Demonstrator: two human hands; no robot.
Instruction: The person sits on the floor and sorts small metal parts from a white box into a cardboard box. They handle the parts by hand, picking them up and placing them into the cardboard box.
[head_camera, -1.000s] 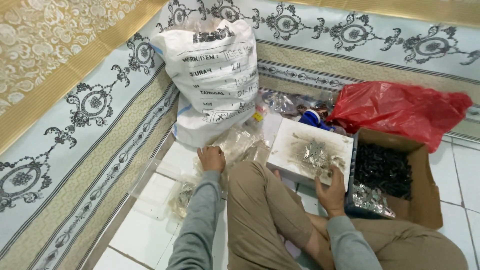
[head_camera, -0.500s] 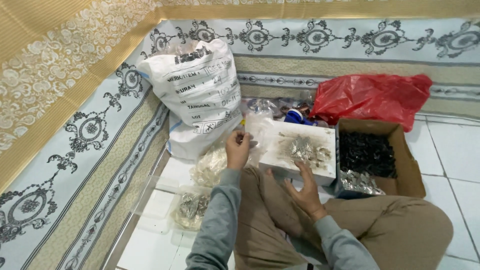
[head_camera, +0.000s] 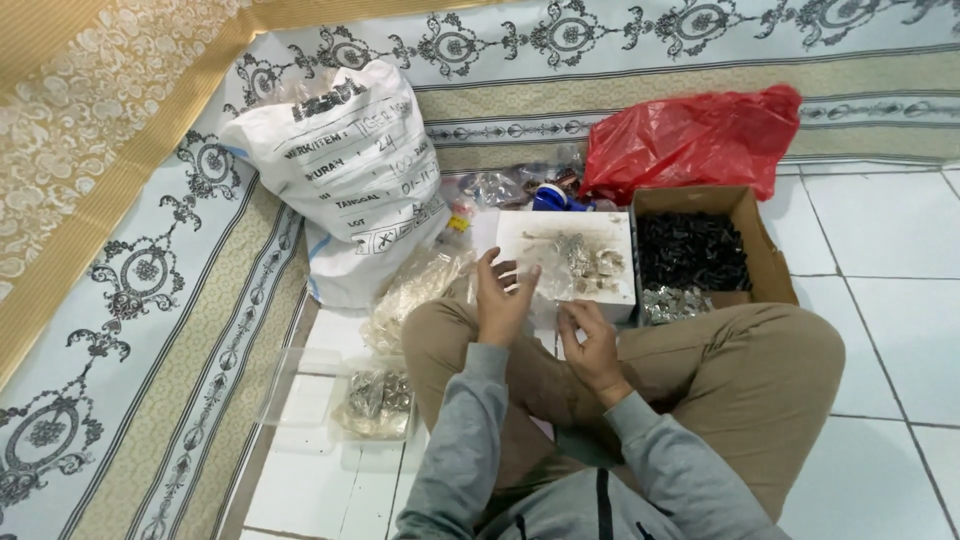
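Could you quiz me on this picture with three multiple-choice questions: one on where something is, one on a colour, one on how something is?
1. Where does the cardboard box of small black parts sit?
A. Right of the white tray
B. On the person's lap
C. On top of the white sack

2. What colour is the plastic bag behind the box?
A. Blue
B. Red
C. Green

3. How is the left hand?
A. Flat on the floor
B. Raised, fingers spread open
C. Deep inside the white sack

Answers:
1 A, the box stands right beside the white tray.
2 B, it is plainly red.
3 B, it is lifted over the knee, fingers apart.
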